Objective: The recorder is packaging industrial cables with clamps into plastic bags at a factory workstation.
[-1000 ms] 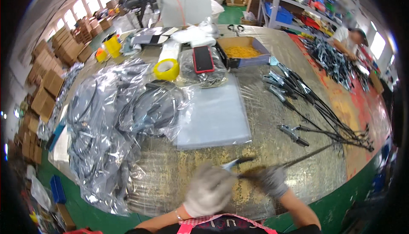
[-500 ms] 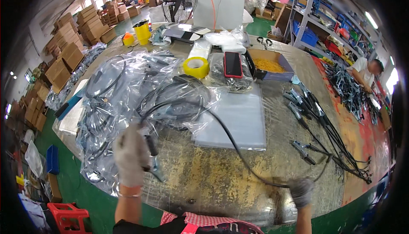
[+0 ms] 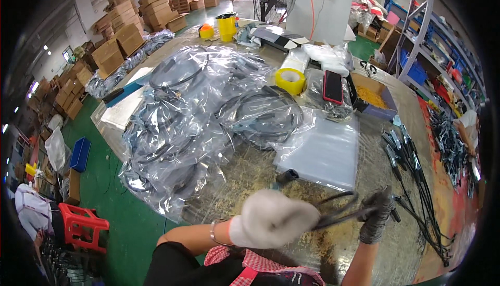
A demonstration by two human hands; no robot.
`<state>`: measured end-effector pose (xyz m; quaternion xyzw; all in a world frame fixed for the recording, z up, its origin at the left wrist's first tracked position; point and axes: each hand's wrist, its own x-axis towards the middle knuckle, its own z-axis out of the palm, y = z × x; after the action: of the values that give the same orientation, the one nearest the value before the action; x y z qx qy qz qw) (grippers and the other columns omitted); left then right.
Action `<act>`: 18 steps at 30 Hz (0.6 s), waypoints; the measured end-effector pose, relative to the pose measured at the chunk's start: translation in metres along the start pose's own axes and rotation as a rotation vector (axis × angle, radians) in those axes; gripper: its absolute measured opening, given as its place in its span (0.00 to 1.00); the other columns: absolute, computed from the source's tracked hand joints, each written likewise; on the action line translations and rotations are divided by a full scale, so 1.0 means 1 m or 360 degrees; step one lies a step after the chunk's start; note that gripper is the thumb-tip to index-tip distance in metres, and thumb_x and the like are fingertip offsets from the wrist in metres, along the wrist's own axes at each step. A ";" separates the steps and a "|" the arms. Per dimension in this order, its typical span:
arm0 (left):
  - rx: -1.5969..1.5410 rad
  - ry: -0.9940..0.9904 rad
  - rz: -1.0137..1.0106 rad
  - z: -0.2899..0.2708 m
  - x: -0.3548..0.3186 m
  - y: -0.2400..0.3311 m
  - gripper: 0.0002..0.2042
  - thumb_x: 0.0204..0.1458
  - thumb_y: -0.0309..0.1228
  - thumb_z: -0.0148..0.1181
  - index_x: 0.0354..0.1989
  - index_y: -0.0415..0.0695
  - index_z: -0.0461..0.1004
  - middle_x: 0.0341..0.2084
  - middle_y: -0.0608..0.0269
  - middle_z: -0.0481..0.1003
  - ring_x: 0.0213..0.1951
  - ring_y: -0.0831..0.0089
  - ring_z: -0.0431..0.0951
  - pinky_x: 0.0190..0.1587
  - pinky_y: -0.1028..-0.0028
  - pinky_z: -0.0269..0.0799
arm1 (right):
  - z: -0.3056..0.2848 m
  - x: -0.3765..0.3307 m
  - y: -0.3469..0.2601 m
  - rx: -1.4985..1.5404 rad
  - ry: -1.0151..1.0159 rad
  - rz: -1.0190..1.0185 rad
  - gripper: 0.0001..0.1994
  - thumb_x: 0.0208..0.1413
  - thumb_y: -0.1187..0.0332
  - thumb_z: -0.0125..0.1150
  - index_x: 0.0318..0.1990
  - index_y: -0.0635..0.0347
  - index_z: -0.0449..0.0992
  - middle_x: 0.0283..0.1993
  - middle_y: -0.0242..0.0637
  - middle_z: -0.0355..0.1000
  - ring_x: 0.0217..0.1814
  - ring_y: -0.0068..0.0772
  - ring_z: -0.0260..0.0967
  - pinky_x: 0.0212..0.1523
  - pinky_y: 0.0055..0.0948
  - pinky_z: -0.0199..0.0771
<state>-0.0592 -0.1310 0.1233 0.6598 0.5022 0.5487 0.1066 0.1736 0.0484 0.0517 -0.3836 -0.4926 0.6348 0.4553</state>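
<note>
My left hand [image 3: 276, 219], in a pale glove and blurred by motion, is closed near the table's front edge around a looped black cable [image 3: 339, 218]. Just beyond it a dark cylindrical end piece [image 3: 287, 176] shows; whether it belongs to this cable I cannot tell. My right hand [image 3: 377, 214], in a grey glove, grips the other side of the loops. A bundle of black cables with metal clamps [image 3: 416, 182] lies right of it. Coiled cables in clear plastic bags [image 3: 172, 124] are heaped to the left, with one bagged coil [image 3: 260, 117] in the middle.
Flat clear bags [image 3: 323, 153] lie ahead of my hands. Behind them are a phone [image 3: 333, 87], a yellow tape roll [image 3: 290, 80] and a box of small yellow pieces [image 3: 379, 112]. At far right a person's arm [image 3: 465, 132] is beside piled clamps [image 3: 448, 145]. A red stool [image 3: 83, 229] stands left.
My left hand has swung right, close to my right hand, and the stretched cable is now gathered into loops between them. The view has shifted, so the table appears further right.
</note>
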 end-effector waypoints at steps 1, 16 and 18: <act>0.0188 -0.0338 0.0121 0.009 0.004 -0.006 0.10 0.46 0.32 0.61 0.37 0.44 0.76 0.12 0.65 0.69 0.17 0.68 0.74 0.20 0.74 0.68 | 0.002 0.001 0.019 0.0735 -0.0113 0.0095 0.22 0.59 0.45 0.46 0.26 0.53 0.69 0.16 0.29 0.61 0.13 0.21 0.57 0.10 0.23 0.56; 0.0343 -0.1487 0.0937 0.061 -0.066 -0.090 0.17 0.47 0.45 0.60 0.29 0.41 0.73 0.14 0.67 0.71 0.18 0.71 0.75 0.18 0.71 0.69 | 0.031 0.005 0.103 -0.1926 -0.0583 -0.0891 0.17 0.52 0.56 0.57 0.45 0.55 0.76 0.43 0.45 0.70 0.47 0.49 0.65 0.48 0.44 0.66; 0.0437 -0.1134 0.0911 0.044 -0.075 -0.100 0.17 0.46 0.42 0.61 0.37 0.41 0.72 0.26 0.62 0.73 0.29 0.68 0.76 0.27 0.70 0.73 | 0.026 0.005 0.110 -0.1783 -0.0581 -0.0813 0.16 0.53 0.57 0.57 0.44 0.56 0.77 0.43 0.45 0.70 0.47 0.48 0.65 0.49 0.44 0.65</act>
<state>-0.0695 -0.1237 -0.0084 0.9266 0.3004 0.2243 0.0286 0.1261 0.0356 -0.0498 -0.3195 -0.8950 0.2079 0.2316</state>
